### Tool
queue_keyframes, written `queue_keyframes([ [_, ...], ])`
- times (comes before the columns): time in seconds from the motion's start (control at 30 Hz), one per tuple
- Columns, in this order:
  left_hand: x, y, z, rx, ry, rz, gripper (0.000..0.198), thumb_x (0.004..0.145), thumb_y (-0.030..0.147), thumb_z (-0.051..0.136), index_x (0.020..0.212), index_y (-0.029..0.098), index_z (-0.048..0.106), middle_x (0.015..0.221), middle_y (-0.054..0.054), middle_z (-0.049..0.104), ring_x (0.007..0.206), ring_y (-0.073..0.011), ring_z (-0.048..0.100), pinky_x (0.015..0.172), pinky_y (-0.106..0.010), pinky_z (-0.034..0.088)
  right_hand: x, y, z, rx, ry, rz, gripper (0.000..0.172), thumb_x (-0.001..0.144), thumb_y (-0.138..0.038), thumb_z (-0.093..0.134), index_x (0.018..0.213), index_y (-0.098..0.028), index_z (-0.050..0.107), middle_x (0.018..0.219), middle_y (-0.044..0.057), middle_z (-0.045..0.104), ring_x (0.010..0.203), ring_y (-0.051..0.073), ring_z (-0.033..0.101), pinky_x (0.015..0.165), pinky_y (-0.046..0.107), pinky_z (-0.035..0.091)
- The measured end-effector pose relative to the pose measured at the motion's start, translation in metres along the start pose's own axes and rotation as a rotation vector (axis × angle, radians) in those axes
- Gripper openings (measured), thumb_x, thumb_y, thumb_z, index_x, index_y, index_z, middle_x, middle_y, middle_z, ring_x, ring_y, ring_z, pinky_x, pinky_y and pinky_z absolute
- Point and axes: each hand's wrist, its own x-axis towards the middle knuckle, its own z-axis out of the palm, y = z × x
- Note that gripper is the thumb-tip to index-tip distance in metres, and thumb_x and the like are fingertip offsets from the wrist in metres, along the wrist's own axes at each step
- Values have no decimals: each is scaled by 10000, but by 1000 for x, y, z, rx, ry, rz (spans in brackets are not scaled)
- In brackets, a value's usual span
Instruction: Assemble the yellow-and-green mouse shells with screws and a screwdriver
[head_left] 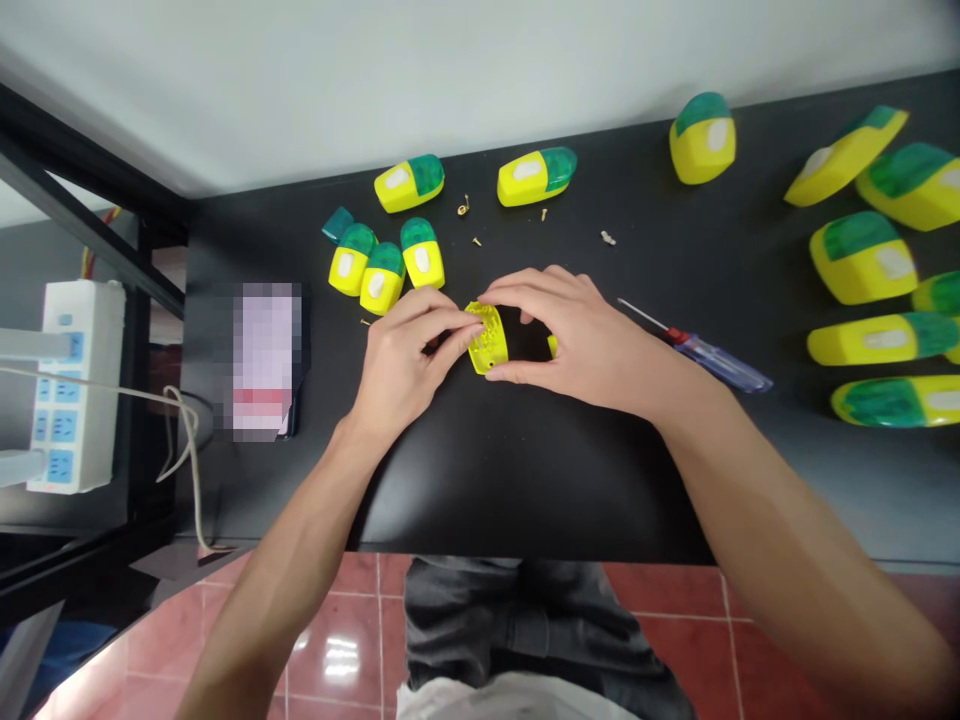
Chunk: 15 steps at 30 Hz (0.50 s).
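A yellow plastic half-shell (491, 345), with small moulded details on its inner face, is between my two hands above the black table. My right hand (589, 335) grips it by opposite edges, thumb at the lower edge and fingertips at the upper one. With thumb and fingers pinched together, my left hand (416, 345) reaches to the inside of the shell; whatever its fingertips hold is too small to make out. Another yellow piece (553, 345) shows partly beneath my right hand. A screwdriver (705, 358) with a clear blue and red handle lies beside my right wrist.
Several yellow-and-green plastic cases (421, 252) stand behind my left hand; more cases (862, 255) are at the right. Small screws (476, 241) and a tiny pale part (607, 238) lie toward the back. A blurred-out flat object (262, 360) and a power strip (86, 390) are left.
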Motion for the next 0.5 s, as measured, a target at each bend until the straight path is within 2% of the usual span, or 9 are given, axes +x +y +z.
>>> queue_keyframes([
  [0.27, -2, 0, -1, 54, -17, 23, 64, 986, 193, 743, 1029, 178, 788, 963, -46, 738, 808, -117, 667, 703, -241, 532, 0, 0, 2, -5, 18, -1, 437, 942, -404, 723, 1339, -236, 648, 1400, 107, 678, 1131, 314, 648, 1005, 489, 444],
  [0.5, -1, 2, -2, -4, -59, -47, 112, 939, 163, 780, 1044, 200, 782, 924, -15, 709, 724, -97, 594, 675, -238, 512, 0, 0, 3, 18, 29, 1, 428, 943, -400, 723, 1333, -240, 650, 1385, 97, 686, 1119, 306, 646, 1003, 479, 438],
])
